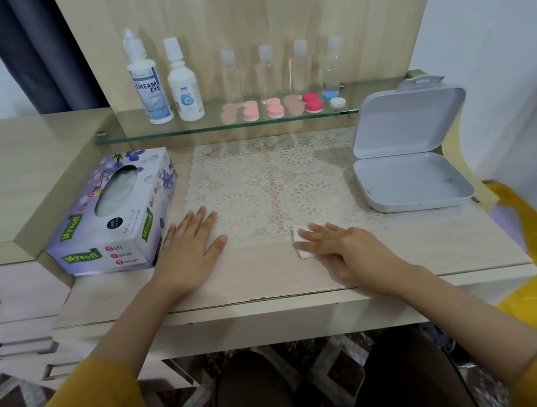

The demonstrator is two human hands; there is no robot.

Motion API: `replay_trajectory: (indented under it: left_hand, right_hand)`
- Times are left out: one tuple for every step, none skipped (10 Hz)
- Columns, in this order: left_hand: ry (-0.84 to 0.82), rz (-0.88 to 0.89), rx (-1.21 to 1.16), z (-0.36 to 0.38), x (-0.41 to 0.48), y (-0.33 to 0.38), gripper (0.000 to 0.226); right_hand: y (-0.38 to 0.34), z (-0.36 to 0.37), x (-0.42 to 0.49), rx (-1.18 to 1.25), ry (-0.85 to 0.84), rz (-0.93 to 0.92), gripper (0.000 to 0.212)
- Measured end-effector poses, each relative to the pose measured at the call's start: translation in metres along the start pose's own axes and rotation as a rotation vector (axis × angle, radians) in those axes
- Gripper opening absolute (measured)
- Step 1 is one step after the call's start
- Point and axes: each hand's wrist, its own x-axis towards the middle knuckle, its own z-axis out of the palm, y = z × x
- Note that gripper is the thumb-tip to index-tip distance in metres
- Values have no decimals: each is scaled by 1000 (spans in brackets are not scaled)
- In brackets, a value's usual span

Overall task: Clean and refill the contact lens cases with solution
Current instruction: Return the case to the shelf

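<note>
Cases (275, 107) untouched on the glass shelf (184, 132).
Lower left, the tissue box (109, 216) sits within reach for wiping; just beside it the left hand (191, 246) lies flat, fingers released, empty. Upper centre, bottles (150, 89) stand by the cases, likely lined up for refilling. The right hand (350, 250) presses a white pad (302, 250) at the mat (274, 182) edge with straight fingers. An open grey box (413, 182) waits right. Pale wood surface (269, 277); dark curtain (21, 47) upper left, white wall (492, 23).

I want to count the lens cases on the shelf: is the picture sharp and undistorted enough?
Head view: light even, shadows faint; wide-angle splays the back panel; lens cases and clear bottles on the glass shelf look soft, colours smearing together.
</note>
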Motion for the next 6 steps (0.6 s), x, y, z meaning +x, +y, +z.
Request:
replay_trajectory:
  left_hand:
    - [-2, -2, 1, -1, 0, 0, 56]
    - [-8, -3, -1, -1, 0, 0, 56]
    - [-10, -4, 3, 0, 0, 0, 57]
    - [-15, -6, 6, 0, 0, -1, 57]
    - [-19, -7, -28, -1, 0, -2, 53]
    - [-26, -18, -112, -3, 0, -1, 48]
  right_hand:
    - [1, -3, -1, -84, 67, 27, 28]
    - [5, -13, 1, -163, 22, 165, 35]
    - [13, -20, 13, -193, -55, 281, 35]
    - [10, -16, 39, -157, -54, 313, 35]
    - [1, -2, 68, -88, -67, 250, 37]
    - [-22, 15, 87, -46, -119, 158, 40]
